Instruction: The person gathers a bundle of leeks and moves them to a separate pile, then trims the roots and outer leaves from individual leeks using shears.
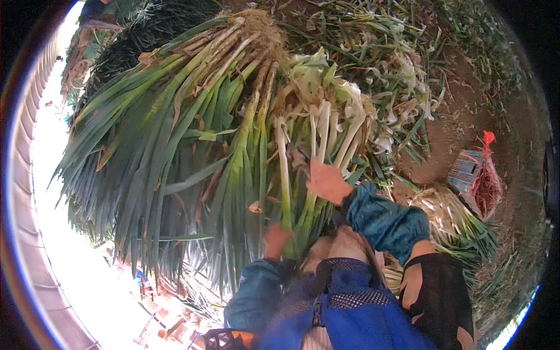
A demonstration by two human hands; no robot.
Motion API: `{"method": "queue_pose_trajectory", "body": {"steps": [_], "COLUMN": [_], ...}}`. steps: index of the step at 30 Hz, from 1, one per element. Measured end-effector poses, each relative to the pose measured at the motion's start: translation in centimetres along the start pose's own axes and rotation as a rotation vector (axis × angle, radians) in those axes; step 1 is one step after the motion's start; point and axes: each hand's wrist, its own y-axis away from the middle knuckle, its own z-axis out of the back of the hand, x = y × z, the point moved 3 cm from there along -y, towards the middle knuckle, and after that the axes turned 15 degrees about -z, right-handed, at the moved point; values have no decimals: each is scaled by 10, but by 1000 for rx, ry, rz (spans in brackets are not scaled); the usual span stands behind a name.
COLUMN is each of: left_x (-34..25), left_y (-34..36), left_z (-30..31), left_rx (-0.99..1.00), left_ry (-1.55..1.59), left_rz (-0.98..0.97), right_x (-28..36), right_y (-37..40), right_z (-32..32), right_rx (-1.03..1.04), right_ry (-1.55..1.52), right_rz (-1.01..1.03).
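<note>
My left hand point(277, 240) is low in the middle, slightly blurred, closed around the green part of a leek point(284, 169) whose white stem points away from me. Up and to its right, my right hand point(328, 182) has its fingers curled in, with a brownish piece point(299, 160) at the fingertips; I cannot tell what it grips. It overlaps the stem of another leek point(314, 131). Several peeled white stems point(352, 135) lie just beyond it. To the left spreads a large heap of unpeeled leeks point(169, 128), their roots point(259, 35) at the far end.
Stripped leaves and skins point(396, 76) cover the ground at the back right. A bundle of peeled leeks point(446, 216) lies to the right, before a red net bag point(487, 186) and a blue crate-like box point(465, 169). My knees and blue apron point(361, 321) are at the bottom.
</note>
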Motion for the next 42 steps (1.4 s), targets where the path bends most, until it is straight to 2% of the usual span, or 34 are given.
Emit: {"method": "queue_pose_trajectory", "body": {"steps": [1, 4, 7, 8, 10, 12, 13, 14, 16, 17, 18, 19, 20, 23, 27, 31, 32, 35, 36, 42], "left_x": [1, 4, -17, -26, 24, 21, -18, -45, -58, -75, -98, -87, -73, -72, -69, -83, -86, -86, -85, -90], "left_y": [1, -1, 6, 8, 8, 12, 8, -9, -57, -77, -96, -128, -150, -160, -166, -147, -137, -116, -111, -91], "left_z": [0, -1, 12, 16, -29, -32, -9, 10, 48, 84, 121, 141, 155, 171, 165, 159, 155, 138, 134, 107], "left_rx": [-5, 38, 51, 46, 2, -12, 0, 11, -283, -216, -437, -483, -520, -596, -525, -421, -385, -409, -413, -499], "left_ry": [17, 89, 176, 205, 395, 340, 196, 53, -211, -339, -201, -525, -852, -718, -666, -470, -427, -215, -180, -109], "left_rz": [-7, 6, -11, -22, -225, -369, -411, -453, -669, -621, -414, -451, -478, -277, -268, -169, -150, -82, -85, -149], "right_x": [0, 2, 2, 5, 9, -16, -31, -39, -49, -49, -50, -50, -43, -17, 18, 49, 53, 50, 56, 47], "right_y": [-10, -13, 20, 34, 54, 34, 27, 25, 28, 34, 43, 51, 62, 54, 57, 70, 74, 95, 94, 66], "right_z": [-1, 0, 8, 13, 18, 19, 21, 30, 47, 41, 33, 29, 33, 37, 40, 31, 31, 13, 20, 24], "right_rx": [-15, -183, 129, 195, 331, 262, 225, 184, 115, 123, 124, 119, -11, 219, 176, 253, 325, 221, 355, 256], "right_ry": [30, 132, -82, -67, -42, 38, 82, 43, -36, -44, -51, -55, -130, -62, -223, -137, -133, -238, -181, -133], "right_rz": [-11, 148, -14, -28, -46, -221, -307, -279, -227, -198, -168, -134, 17, -225, -71, -70, -107, 98, -49, -70]}}
